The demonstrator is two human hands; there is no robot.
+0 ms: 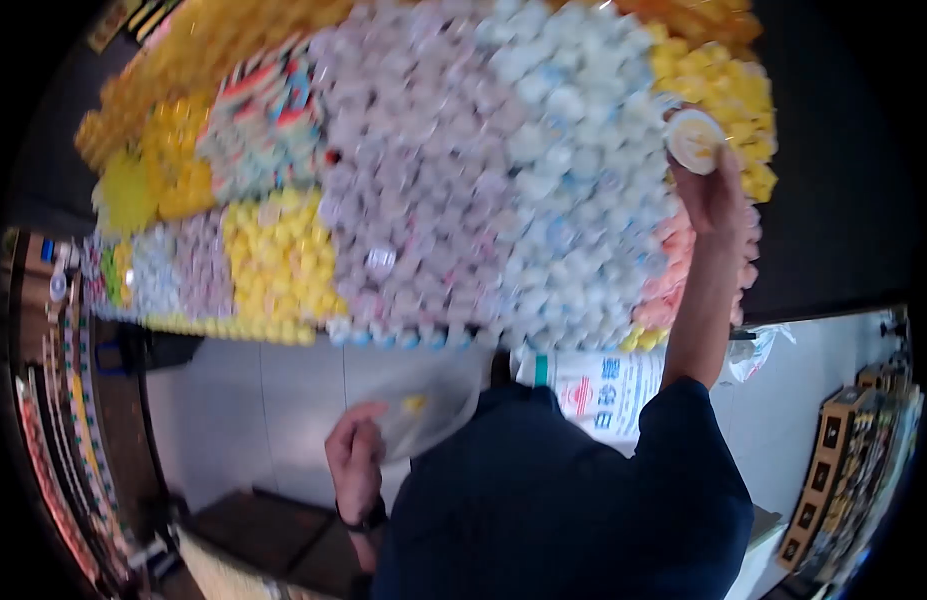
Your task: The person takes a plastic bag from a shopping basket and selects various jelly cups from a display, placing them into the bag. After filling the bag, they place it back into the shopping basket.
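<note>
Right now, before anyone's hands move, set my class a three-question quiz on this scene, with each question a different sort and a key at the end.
1. Multiple choice: The right hand holds a small round cup. What colour is its rim?
A) Blue
B) White
C) Green

2. True or false: The left hand holds a translucent plastic bag.

3. Fill in the blank: A dark band is worn on the person's ____ wrist.

Key: 1 B; 2 true; 3 left.
</note>
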